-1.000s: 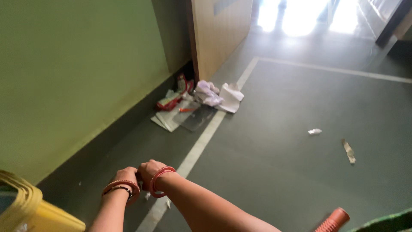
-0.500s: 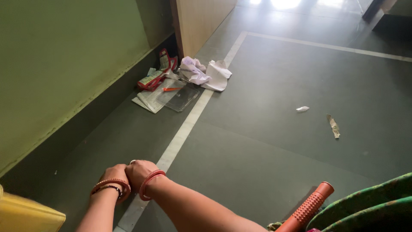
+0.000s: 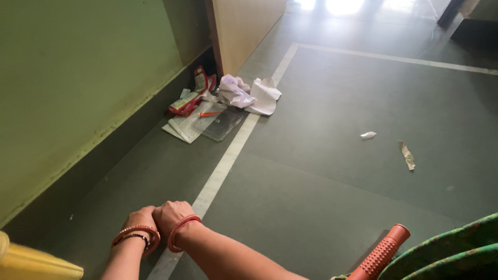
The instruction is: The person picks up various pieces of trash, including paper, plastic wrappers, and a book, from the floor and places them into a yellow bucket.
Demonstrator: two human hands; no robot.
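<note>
1. Two hands meet low over the floor: the left hand point(image 3: 141, 218) and the right hand point(image 3: 170, 213) press together, fingers curled. I cannot tell if they pinch anything.
2. Red bangles point(image 3: 179, 232) ring both wrists, smooth and round.
3. Litter is not picked up yet. A trash pile point(image 3: 220, 103) of crumpled white paper, flat clear plastic and red wrappers lies at the floor's far edge by the green wall point(image 3: 78, 78).
4. A small white scrap point(image 3: 368, 135) and a torn strip point(image 3: 407, 155) lie apart on the grey floor point(image 3: 321, 197).
5. A bumpy orange handle point(image 3: 381, 254) pokes in at the bottom edge.
</note>
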